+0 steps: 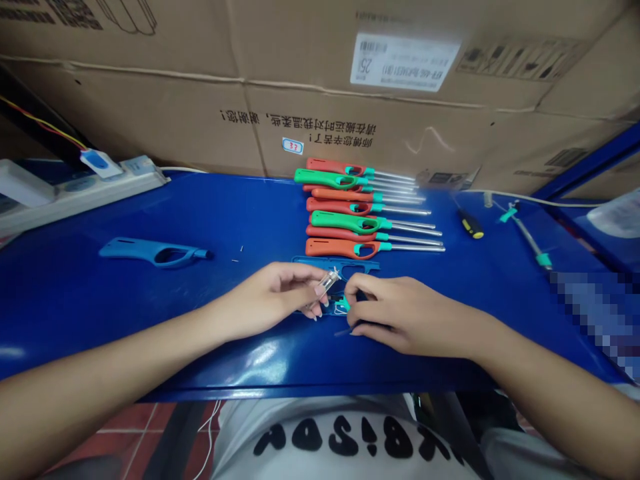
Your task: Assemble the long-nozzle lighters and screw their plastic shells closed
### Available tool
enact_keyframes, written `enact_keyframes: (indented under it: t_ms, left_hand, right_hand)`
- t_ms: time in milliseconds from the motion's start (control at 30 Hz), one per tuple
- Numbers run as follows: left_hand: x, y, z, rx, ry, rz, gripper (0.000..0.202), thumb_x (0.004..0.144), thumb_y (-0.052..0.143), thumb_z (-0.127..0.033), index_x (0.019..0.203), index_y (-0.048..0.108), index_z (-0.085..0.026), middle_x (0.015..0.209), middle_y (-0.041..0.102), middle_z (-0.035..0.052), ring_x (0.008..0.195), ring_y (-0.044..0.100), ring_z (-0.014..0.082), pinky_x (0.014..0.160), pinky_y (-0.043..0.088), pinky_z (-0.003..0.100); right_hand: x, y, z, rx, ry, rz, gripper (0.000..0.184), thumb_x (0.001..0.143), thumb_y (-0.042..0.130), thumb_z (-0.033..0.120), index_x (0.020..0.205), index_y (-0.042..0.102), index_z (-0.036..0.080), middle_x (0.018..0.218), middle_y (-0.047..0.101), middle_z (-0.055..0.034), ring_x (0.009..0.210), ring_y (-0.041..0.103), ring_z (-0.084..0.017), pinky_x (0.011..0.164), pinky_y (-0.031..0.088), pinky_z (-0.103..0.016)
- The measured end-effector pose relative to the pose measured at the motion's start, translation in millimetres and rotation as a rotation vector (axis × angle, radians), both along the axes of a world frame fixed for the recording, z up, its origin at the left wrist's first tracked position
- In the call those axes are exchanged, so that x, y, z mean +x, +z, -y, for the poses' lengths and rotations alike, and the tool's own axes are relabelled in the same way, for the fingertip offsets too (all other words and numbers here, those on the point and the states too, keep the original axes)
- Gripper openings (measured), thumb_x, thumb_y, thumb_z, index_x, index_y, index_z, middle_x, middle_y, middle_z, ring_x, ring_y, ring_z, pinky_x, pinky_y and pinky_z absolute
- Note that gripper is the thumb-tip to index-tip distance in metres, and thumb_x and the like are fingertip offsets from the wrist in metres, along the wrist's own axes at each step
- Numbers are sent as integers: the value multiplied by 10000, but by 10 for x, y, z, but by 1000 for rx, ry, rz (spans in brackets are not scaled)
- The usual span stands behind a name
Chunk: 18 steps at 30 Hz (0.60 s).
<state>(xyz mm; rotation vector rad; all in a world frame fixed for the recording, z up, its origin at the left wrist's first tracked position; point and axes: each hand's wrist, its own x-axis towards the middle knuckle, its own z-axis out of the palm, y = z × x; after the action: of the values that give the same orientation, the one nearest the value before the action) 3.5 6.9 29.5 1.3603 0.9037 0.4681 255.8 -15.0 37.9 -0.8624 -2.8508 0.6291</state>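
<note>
My left hand (273,297) pinches a small clear plastic tube (327,283) just above the blue table (240,213). My right hand (400,312) is closed beside it, fingers pressed on a small teal part (343,305) with a thin wire. Both hands hover over a blue lighter shell half (335,267) lying on the table near the front edge. Behind it lies a row of several finished long lighters (360,210), orange and green handles with metal nozzles pointing right.
Another blue lighter shell (153,252) lies at the left. A white power strip (75,190) sits at the far left, a black-and-yellow screwdriver (470,225) and a teal-ended metal rod (530,243) at the right. Cardboard boxes (320,87) wall the back.
</note>
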Motion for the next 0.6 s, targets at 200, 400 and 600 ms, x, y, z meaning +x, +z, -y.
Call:
enact_keyframes:
  t_ms: [200,400,600]
  left_hand:
    - [7,0,0,-100,63,-15,262,903,632,-260,1136,711,-170,913,764,52,733,715,161,764,614,375]
    - [-1,-5,1,-84,25,-2,237,894,659,-283,1095,723,-174,918,771,51,731,713,163,751,613,371]
    - [11,46,13,-130,10,-35,252,888,676,-309,1089,737,-169,911,755,50,728,686,146,737,590,321]
  right_hand:
    - [-28,9,-1,-288,-205,-223,120,1002,528,247,929,611,200,919,664,-35,760,630,-132,689,505,-267]
    - [-90,-63,-95,-853,-518,-461,116,951,605,297,912,562,197,589,645,39,540,682,-138,521,544,-228]
    - [-100,-85,-143,-832,-521,-511,198,919,648,359,894,648,162,549,588,52,452,572,-79,468,513,-188]
